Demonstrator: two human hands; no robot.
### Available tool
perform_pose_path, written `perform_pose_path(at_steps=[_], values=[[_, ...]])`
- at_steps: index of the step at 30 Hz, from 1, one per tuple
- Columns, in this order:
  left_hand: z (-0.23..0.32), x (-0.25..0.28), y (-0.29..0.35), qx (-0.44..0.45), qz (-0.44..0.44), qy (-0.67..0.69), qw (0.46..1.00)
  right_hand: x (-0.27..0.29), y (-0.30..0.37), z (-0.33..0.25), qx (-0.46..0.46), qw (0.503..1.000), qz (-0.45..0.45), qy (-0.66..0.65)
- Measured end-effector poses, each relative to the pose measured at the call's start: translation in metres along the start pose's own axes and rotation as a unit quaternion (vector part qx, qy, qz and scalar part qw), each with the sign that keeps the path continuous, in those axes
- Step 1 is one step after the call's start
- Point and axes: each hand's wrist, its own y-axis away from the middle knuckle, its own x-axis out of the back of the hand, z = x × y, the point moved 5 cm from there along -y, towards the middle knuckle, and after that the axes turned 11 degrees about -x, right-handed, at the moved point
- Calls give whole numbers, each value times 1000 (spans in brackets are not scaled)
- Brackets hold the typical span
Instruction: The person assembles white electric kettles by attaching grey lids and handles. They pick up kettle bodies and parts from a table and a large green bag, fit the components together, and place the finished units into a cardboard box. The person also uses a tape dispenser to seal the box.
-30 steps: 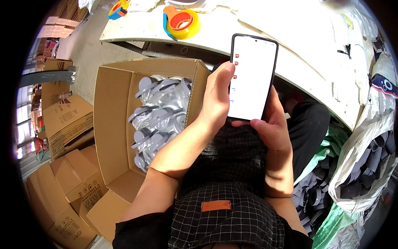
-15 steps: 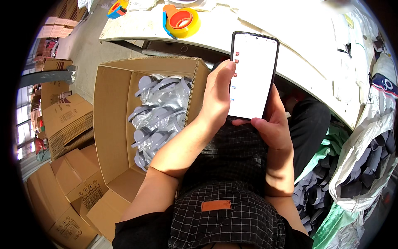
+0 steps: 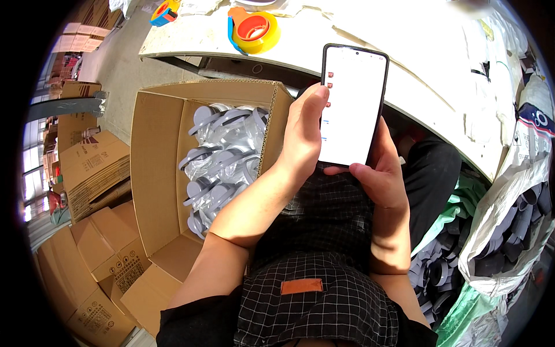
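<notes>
A smartphone (image 3: pixel 354 107) with a black rim and a bright white screen is held upright between my two hands above my lap. My left hand (image 3: pixel 304 130) grips its left edge, thumb along the side. Round the lower right corner closes my right hand (image 3: pixel 378 173), its thumb at the bottom edge and its fingers partly hidden behind the phone. To the left of my left forearm, an open cardboard box (image 3: pixel 156 173) contains several grey-lidded items (image 3: pixel 222 156) in clear plastic wrap.
A white table (image 3: pixel 416 58) spans the far side, bearing a yellow tape roll in a dispenser (image 3: pixel 254 32) and a smaller tape dispenser (image 3: pixel 165 13). Sacks of dark grey parts (image 3: pixel 442 272) stand at the right. Cardboard cartons (image 3: pixel 95 248) and flattened stacks (image 3: pixel 95 168) lie left.
</notes>
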Motion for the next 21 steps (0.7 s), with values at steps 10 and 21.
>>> perform_pose_path(at_steps=[10,21], values=[[3,-3,2,27,-4,19,999,3,0,1,-2,1000,5,2],[18,-10,5,18,-35,8,999,6,-1,-2,-11,1000,-9,-10]])
